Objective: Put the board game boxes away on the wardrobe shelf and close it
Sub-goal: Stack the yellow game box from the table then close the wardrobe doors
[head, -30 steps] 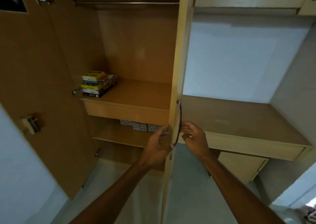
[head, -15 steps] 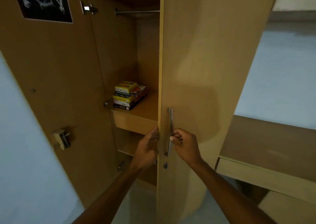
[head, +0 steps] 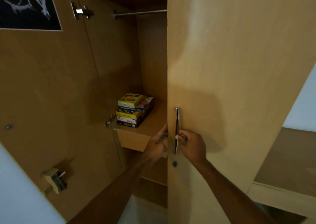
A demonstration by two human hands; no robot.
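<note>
Both forearms rise from the bottom of the frame to the free edge of the right door (head: pixel 230 69), just below centre. The right hand (head: pixel 191 145) has its fingers curled round the lower part of the slim metal handle (head: pixel 177 121), above the keyhole (head: pixel 174 164), a hold that suits steering the door. The left hand (head: pixel 158 142) clasps the door's edge with the thumb on the near side. Its fingers pass behind the panel and are hidden, probably to steady the door.

Beyond the hands, the board game boxes (head: pixel 134 110) sit stacked at the left end of the shelf (head: pixel 153 121), set back from its front lip and so out of the door's path. That part of the task looks done.

Farther in, a hanging rail (head: pixel 142 13) crosses the upper centre. The left door (head: pixel 42 86) stands wide open across the left of the frame and is not yet closed.
</note>
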